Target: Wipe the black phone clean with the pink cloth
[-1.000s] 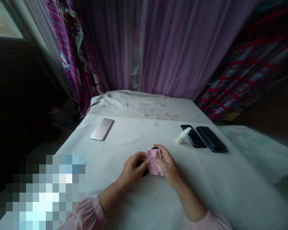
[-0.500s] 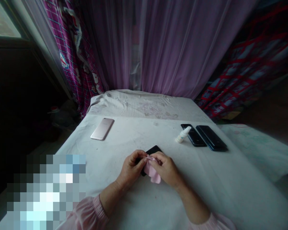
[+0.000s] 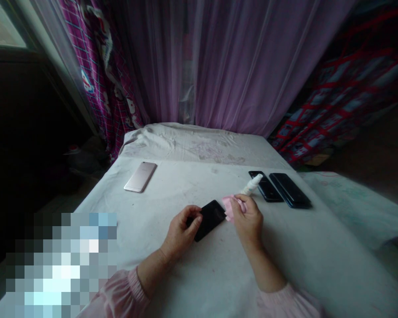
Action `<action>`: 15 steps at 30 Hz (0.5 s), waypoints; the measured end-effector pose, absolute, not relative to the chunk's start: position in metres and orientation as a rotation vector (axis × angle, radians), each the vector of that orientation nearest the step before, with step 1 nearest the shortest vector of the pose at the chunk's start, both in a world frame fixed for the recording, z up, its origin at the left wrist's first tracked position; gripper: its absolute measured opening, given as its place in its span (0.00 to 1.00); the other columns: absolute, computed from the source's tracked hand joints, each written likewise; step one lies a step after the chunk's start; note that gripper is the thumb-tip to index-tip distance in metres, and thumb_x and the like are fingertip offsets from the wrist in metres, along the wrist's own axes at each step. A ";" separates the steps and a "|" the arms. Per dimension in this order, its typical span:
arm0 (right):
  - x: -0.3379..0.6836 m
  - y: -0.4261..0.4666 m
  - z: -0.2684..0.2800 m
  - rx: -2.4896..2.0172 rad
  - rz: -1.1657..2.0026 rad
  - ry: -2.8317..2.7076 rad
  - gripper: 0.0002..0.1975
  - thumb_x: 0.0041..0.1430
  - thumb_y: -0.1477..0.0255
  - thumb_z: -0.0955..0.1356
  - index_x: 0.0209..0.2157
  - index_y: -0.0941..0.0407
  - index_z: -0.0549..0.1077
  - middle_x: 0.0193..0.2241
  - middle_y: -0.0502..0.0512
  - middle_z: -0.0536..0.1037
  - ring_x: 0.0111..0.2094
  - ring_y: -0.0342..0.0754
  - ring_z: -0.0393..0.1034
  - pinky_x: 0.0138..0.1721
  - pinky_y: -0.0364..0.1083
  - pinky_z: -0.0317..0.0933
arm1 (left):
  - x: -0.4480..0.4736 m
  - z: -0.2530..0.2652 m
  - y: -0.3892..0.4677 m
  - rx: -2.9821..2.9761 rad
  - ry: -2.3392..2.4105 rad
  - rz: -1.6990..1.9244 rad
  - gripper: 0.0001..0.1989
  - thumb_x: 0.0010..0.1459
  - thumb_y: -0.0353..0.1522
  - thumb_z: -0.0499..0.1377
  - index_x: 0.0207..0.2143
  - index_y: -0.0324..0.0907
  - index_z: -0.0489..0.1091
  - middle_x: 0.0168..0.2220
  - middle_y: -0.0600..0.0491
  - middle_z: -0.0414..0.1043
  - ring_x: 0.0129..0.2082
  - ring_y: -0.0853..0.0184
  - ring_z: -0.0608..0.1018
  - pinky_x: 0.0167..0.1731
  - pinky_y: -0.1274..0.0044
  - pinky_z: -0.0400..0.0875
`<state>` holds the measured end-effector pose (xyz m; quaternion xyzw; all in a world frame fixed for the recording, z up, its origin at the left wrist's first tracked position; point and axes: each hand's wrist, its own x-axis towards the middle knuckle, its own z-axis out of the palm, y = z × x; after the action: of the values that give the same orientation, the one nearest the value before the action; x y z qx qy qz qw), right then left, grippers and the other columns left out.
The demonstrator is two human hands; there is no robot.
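Pinching pink cloth [image 3: 229,209], right hand [image 3: 249,219] curled

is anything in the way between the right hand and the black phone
Only the pink cloth, held by the right hand, is on the side facing the black phone. Nothing else visible stands between. The white spray bottle is beyond the hand, outside that gap.

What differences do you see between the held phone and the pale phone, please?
The held phone looks black; the pale phone is pinkish silver. The left hand grips the held phone; no hand touches the pale phone. The held phone is nearer the camera than the pale phone. Both are flat and oblong.
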<state>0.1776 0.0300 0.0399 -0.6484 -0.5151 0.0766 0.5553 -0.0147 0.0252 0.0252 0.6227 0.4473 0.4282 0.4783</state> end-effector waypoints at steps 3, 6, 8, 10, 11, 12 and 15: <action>0.173 0.036 0.030 -1.491 0.147 -1.444 0.10 0.59 0.64 0.65 0.30 0.53 0.74 0.31 0.55 0.76 0.33 0.49 0.71 0.37 0.45 0.63 | -0.016 0.023 0.025 1.692 1.150 1.066 0.08 0.58 0.32 0.56 0.41 0.44 0.69 0.37 0.52 0.75 0.38 0.65 0.76 0.40 0.73 0.70; 0.168 0.037 0.021 -1.566 0.119 -1.597 0.11 0.61 0.65 0.64 0.30 0.53 0.75 0.30 0.55 0.76 0.32 0.48 0.71 0.35 0.44 0.62 | -0.017 0.022 0.025 1.940 1.172 1.070 0.10 0.55 0.28 0.57 0.41 0.44 0.69 0.38 0.51 0.74 0.40 0.63 0.75 0.42 0.71 0.70; 0.167 0.037 0.019 -1.611 0.057 -1.694 0.12 0.62 0.66 0.63 0.31 0.54 0.75 0.30 0.55 0.76 0.32 0.48 0.70 0.34 0.44 0.62 | -0.017 0.022 0.025 2.089 1.133 1.040 0.11 0.55 0.27 0.58 0.41 0.44 0.69 0.38 0.50 0.74 0.40 0.62 0.75 0.43 0.69 0.70; 0.166 0.035 0.019 -1.617 -0.005 -1.780 0.12 0.63 0.67 0.62 0.33 0.54 0.75 0.31 0.57 0.76 0.34 0.49 0.70 0.35 0.45 0.62 | -0.017 0.024 0.024 2.233 1.074 0.979 0.10 0.54 0.27 0.59 0.40 0.44 0.69 0.39 0.50 0.75 0.41 0.61 0.74 0.45 0.67 0.69; 0.166 0.034 0.020 -1.614 -0.028 -1.802 0.12 0.63 0.67 0.61 0.35 0.55 0.75 0.33 0.58 0.76 0.35 0.50 0.70 0.36 0.46 0.62 | -0.017 0.025 0.023 2.303 1.053 0.943 0.10 0.55 0.28 0.61 0.40 0.44 0.69 0.39 0.50 0.75 0.42 0.60 0.74 0.47 0.65 0.68; 0.166 0.033 0.021 -1.612 -0.045 -1.807 0.12 0.63 0.67 0.61 0.39 0.56 0.75 0.34 0.59 0.76 0.36 0.51 0.71 0.37 0.46 0.62 | -0.017 0.025 0.022 2.368 1.042 0.913 0.10 0.55 0.29 0.61 0.40 0.44 0.69 0.41 0.50 0.75 0.44 0.59 0.74 0.50 0.63 0.67; 0.167 0.030 0.020 -1.586 -0.060 -1.778 0.15 0.64 0.66 0.61 0.46 0.58 0.71 0.37 0.61 0.76 0.39 0.52 0.71 0.39 0.48 0.64 | -0.016 0.024 0.019 2.489 1.059 0.883 0.12 0.55 0.33 0.63 0.43 0.44 0.70 0.46 0.47 0.73 0.49 0.56 0.73 0.53 0.58 0.64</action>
<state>0.1666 0.0304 0.0204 -0.6181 -0.6930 -0.0234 0.3703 -0.0164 0.0187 0.0241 0.8651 0.3683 0.3069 0.1475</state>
